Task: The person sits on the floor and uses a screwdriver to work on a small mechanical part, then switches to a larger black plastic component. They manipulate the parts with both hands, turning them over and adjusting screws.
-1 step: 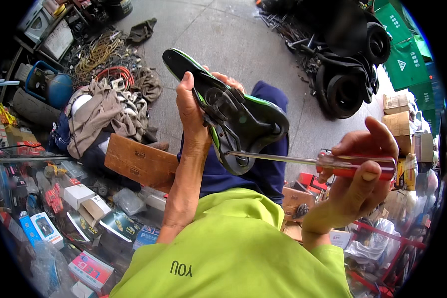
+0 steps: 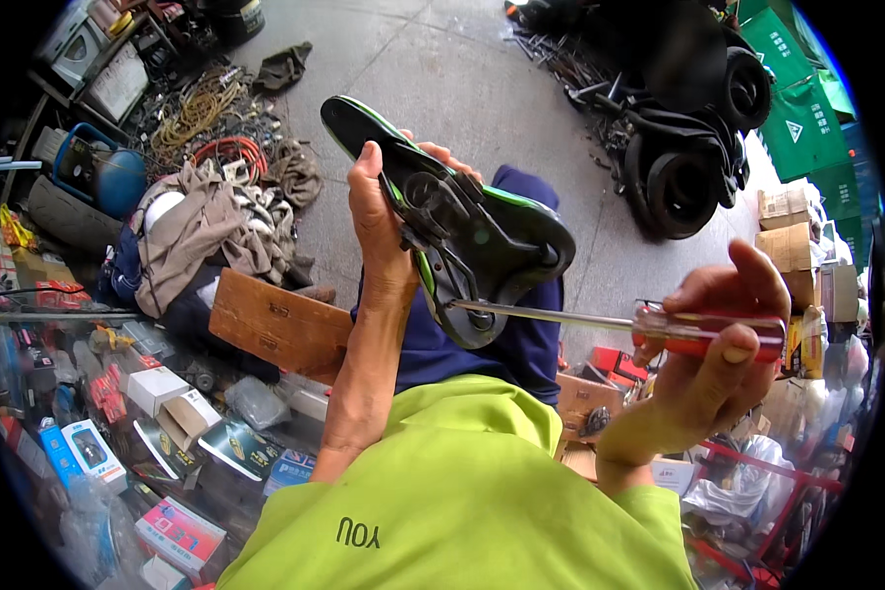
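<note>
Above my lap, my left hand point(image 2: 374, 211) grips a black bicycle saddle point(image 2: 482, 236) with bright green edging. Its underside faces up and its narrow nose points to the far left. The thumb lies along the near side, and other fingertips show beyond the far edge. My right hand point(image 2: 718, 339) is closed around the red handle of a screwdriver point(image 2: 560, 316), with some fingers raised off it. The long metal shaft runs leftward, its tip at the near, wide end of the saddle's underside. Whether the tip sits in a screw is too small to tell.
A wooden board point(image 2: 275, 323) lies left of my legs, beside a heap of cloth point(image 2: 202, 231). Boxes and packets point(image 2: 182, 531) crowd the lower left. Black tyres point(image 2: 683, 187) stand at the far right, with cardboard boxes point(image 2: 792, 246) nearer. Grey concrete floor point(image 2: 413, 59) stretches ahead.
My right hand and the screwdriver handle have shifted very slightly nearer and to the right. The saddle and my left hand stay almost where they were.
</note>
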Motion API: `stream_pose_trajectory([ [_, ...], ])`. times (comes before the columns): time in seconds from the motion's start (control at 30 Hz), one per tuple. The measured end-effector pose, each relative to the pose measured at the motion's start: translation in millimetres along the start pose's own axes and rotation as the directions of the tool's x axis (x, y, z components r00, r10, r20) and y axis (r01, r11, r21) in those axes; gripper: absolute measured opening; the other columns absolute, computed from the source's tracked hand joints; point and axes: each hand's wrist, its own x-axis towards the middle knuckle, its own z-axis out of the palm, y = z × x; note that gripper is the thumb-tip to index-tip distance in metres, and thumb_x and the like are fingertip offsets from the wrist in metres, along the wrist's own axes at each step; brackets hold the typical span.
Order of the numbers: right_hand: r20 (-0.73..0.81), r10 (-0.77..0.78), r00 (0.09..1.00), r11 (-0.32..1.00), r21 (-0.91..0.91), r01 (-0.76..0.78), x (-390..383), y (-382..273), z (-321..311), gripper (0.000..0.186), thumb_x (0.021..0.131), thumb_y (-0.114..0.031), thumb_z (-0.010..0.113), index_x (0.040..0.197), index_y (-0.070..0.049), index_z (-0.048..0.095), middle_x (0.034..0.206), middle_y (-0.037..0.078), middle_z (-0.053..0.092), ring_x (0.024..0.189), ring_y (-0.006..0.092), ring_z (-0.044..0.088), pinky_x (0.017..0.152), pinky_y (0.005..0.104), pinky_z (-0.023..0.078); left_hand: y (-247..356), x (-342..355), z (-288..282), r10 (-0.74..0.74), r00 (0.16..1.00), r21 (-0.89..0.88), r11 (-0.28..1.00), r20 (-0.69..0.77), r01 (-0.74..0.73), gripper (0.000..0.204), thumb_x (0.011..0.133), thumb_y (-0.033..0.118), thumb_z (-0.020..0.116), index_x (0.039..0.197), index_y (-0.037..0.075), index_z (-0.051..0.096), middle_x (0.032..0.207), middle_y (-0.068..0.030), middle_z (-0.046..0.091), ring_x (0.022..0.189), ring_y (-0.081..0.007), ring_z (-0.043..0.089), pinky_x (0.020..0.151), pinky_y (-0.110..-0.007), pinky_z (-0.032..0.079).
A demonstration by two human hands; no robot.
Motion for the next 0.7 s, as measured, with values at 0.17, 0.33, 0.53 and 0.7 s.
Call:
stream_pose_trajectory([
  [0.17, -0.192, -0.071, 0.979, 0.989, -0.141, 0.044, -8, -4, -26, 0.071, 0.089, -0.062, 0.045, 0.117, 0.003, 0.048, 0.068, 0.01, 0.056, 0.055, 0.0108, 0.054, 0.049, 0.02, 0.044, 10, 5, 26, 0.001, 0.989, -0.166, 0.986, 0.145, 0.023, 0.042, 0.092, 0.049, 0.044, 0.105, 0.01, 0.052, 0.093, -0.0126, 0.064, 0.087, -0.0313, 0.064, 0.085, -0.048, 0.05],
  [0.33, -0.278, -0.08, 0.957, 0.996, 0.014, 0.088, -19, 5, -49, 0.066, 0.09, -0.061, 0.043, 0.115, 0.0, 0.046, 0.071, 0.01, 0.055, 0.055, 0.0115, 0.053, 0.045, 0.0192, 0.047, 12, -4, 51, -0.014, 0.987, -0.171, 0.984, 0.159, 0.042, 0.046, 0.092, 0.051, 0.043, 0.1, 0.008, 0.055, 0.091, -0.0133, 0.063, 0.09, -0.0288, 0.063, 0.088, -0.045, 0.049],
  [0.53, -0.458, -0.04, 0.888, 0.893, 0.382, 0.237, -17, 8, -102, 0.044, 0.098, -0.041, 0.038, 0.103, 0.002, 0.047, 0.07, 0.009, 0.048, 0.052, 0.011, 0.046, 0.032, 0.022, 0.042, -11, -32, 78, -0.131, 0.973, -0.018, 0.99, 0.189, 0.137, 0.054, 0.091, 0.056, 0.042, 0.097, 0.006, 0.061, 0.093, -0.0146, 0.067, 0.084, -0.0259, 0.066, 0.077, -0.039, 0.055],
  [0.7, -0.613, 0.168, 0.772, 0.946, 0.322, 0.05, -20, 29, -129, 0.033, 0.096, -0.034, 0.046, 0.087, -0.002, 0.05, 0.067, 0.006, 0.051, 0.041, 0.0079, 0.039, 0.033, 0.0195, 0.033, -16, -31, 83, -0.232, 0.942, -0.02, 0.97, 0.241, 0.243, 0.049, 0.095, 0.045, 0.039, 0.102, 0.001, 0.06, 0.096, -0.0154, 0.064, 0.093, -0.0333, 0.061, 0.09, -0.046, 0.048],
])
